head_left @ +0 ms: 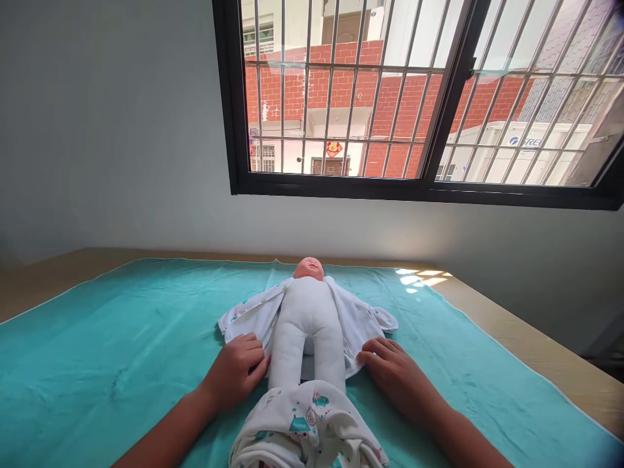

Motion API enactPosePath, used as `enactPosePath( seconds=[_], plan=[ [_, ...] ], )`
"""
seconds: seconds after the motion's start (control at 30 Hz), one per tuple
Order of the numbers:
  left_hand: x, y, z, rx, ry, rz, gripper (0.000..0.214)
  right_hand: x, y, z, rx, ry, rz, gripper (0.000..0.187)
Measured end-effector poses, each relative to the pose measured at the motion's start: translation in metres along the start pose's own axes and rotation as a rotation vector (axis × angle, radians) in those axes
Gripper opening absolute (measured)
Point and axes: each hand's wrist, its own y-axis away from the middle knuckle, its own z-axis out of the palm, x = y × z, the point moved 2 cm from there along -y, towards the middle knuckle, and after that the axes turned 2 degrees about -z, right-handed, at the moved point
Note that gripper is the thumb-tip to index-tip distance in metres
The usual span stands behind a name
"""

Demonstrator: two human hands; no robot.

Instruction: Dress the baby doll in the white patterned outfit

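A baby doll (307, 325) with a white cloth body lies on its back on a teal cloth (121, 338), head toward the window. An open white printed jacket (358, 318) is spread under its torso. Printed white trousers (307, 422) are bunched round its lower legs. My left hand (238, 370) rests on the jacket's lower left edge beside the doll's leg, fingers curled on the fabric. On the right side, my right hand (392, 370) lies with fingers on the jacket's hem.
The teal cloth covers a wooden table (531, 338) that stands against a white wall. Above it is a black-framed barred window (419, 97) with brick buildings outside. The table's right edge runs diagonally at the right.
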Motion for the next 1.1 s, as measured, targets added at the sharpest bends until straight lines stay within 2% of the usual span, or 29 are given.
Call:
enactPosePath(
  seconds=[0.13, 0.27, 0.33, 0.47, 0.67, 0.8, 0.87, 0.93, 1.0, 1.1],
  plan=[
    [0.0, -0.001, 0.001, -0.017, -0.039, -0.081, 0.04, -0.001, -0.001, 0.0, 0.001, 0.042, -0.02, 0.025],
    [-0.003, -0.001, 0.001, -0.098, -0.022, -0.283, 0.037, -0.001, 0.0, -0.002, -0.029, 0.007, 0.02, 0.023],
    [-0.006, -0.002, 0.0, -0.07, -0.013, -0.354, 0.032, -0.001, 0.0, -0.003, -0.05, 0.0, 0.053, 0.023],
    [-0.019, -0.002, 0.001, 0.078, -0.015, -0.376, 0.028, 0.003, 0.002, -0.002, -0.072, -0.01, 0.101, 0.023],
    [-0.041, 0.002, 0.012, 0.008, -0.04, -0.466, 0.04, 0.012, 0.005, 0.005, -0.118, -0.089, 0.152, 0.023],
    [-0.04, 0.003, 0.011, 0.093, -0.094, -0.478, 0.042, 0.014, 0.004, 0.006, -0.063, -0.167, 0.221, 0.02],
    [-0.032, 0.001, 0.008, 0.176, 0.008, -0.419, 0.038, 0.012, 0.003, 0.005, 0.033, -0.284, 0.315, 0.017],
    [-0.02, -0.002, 0.004, 0.189, 0.239, -0.351, 0.031, 0.005, 0.0, 0.003, 0.128, -0.442, 0.398, 0.017],
    [-0.01, -0.005, 0.003, 0.094, 0.566, -0.396, 0.024, -0.008, -0.005, 0.002, 0.127, -0.612, 0.422, 0.029],
    [0.0, -0.007, 0.0, -0.135, 1.017, -0.57, 0.03, -0.033, -0.01, 0.005, -0.041, -0.878, 0.41, 0.045]
  ],
)
